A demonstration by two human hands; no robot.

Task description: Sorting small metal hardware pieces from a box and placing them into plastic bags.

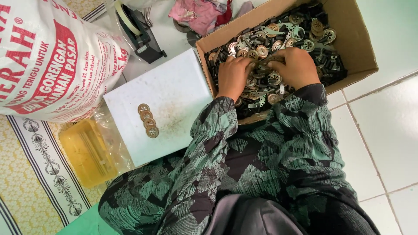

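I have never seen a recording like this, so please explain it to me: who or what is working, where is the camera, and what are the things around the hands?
No machine works here: a person uses two bare hands. The single camera sits on the person's head and looks down, so you see patterned green sleeves and lap. Both the left hand and the right hand reach into a cardboard box full of small metal and black parts. Whether the fingers grip any part cannot be seen. Beside the box lies a white board with four round metal discs in a row. Further left are a big printed sack, a tape dispenser and a yellow container.
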